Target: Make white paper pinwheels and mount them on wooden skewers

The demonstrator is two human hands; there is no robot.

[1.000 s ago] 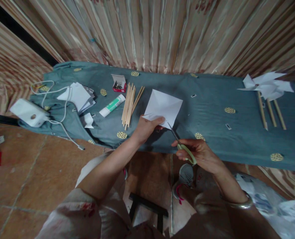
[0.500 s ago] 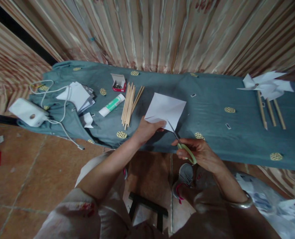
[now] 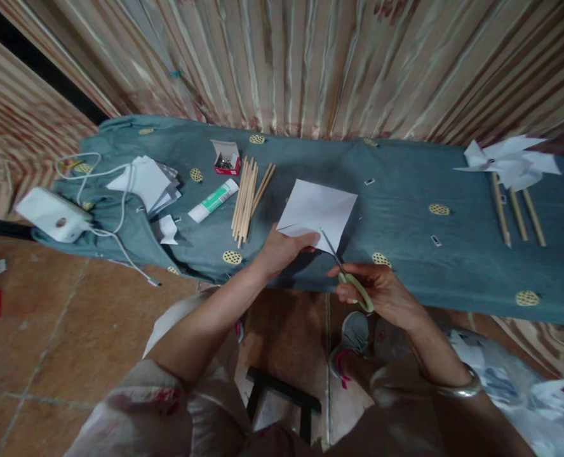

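My left hand (image 3: pixel 282 249) pinches the near corner of a white paper square (image 3: pixel 319 209) held just above the blue-green cloth (image 3: pixel 406 241). My right hand (image 3: pixel 377 292) grips green-handled scissors (image 3: pixel 346 276), whose blades reach up into the paper's lower edge beside my left thumb. A bangle sits on my right wrist.
A bundle of wooden sticks (image 3: pixel 248 197), a glue tube (image 3: pixel 214 200), a small red box of pins (image 3: pixel 227 158) and a paper stack (image 3: pixel 143 183) lie to the left. A white charger with cable (image 3: pixel 48 214) hangs at the far left edge. Paper pinwheels on sticks (image 3: pixel 510 168) lie at the right.
The paper square has turned slightly and shifted right in my left hand. The scissors blades sit a little further into its edge. My right hand has barely moved.
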